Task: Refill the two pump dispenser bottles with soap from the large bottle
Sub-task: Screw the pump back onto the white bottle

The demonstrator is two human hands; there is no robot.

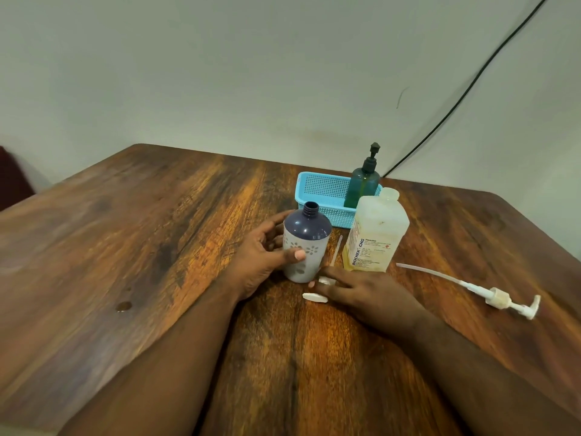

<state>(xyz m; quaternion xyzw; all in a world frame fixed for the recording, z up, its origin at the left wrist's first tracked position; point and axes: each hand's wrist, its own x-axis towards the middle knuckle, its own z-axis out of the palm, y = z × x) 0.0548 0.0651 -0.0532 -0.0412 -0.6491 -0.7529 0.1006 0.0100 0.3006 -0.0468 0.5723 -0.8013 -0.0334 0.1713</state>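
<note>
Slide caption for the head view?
Left hand steadies the uncapped floral bottle; right hand rests on its removed pump.

Wooden table (pixel 157 215) — black cable (pixel 456 99)

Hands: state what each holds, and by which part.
Left hand grips the open floral bottle around its lower body. Right hand rests on the small pump; grip unclear.

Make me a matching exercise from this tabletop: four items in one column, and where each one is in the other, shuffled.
1. floral bottle
2. green pump bottle
3. long pump
4. large soap bottle

A. lying on the table, far right
B. standing in the blue basket
C. held by the left hand
D. standing open in front of the basket

Pairs: 1-C, 2-B, 3-A, 4-D
</note>
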